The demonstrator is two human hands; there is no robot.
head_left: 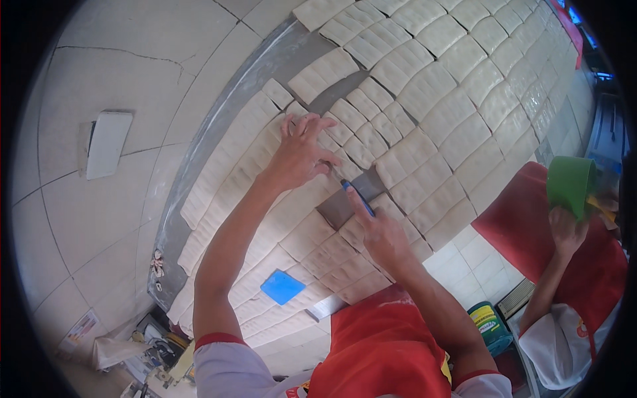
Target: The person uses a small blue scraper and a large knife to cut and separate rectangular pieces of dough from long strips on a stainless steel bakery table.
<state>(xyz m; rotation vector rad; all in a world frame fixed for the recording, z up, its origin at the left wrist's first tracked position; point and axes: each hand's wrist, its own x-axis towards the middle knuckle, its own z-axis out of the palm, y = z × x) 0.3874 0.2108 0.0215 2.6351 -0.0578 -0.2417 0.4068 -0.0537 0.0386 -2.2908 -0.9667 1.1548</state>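
Observation:
Rows of flat, pale dough-like pieces (424,93), many divided into smaller blocks, cover the grey work surface (335,209). My left hand (302,149) rests over the middle rows with its fingers spread and bent, fingertips touching the pieces. Just right of it, my right hand (375,229) grips a slim blue-handled cutting tool (357,198), its index finger along the handle and its tip at the pieces beside my left thumb. A bare grey gap shows under the tool. A blue square plastic piece (283,286) lies on the nearer rows, below my hands.
At the right, a co-worker (574,318) in a red apron holds a green bowl (567,179). A teal labelled tub (490,328) stands low beside us. A pale rectangular tile (111,142) lies on the tiled surface (79,225) at left; assorted items (152,345) sit at lower left.

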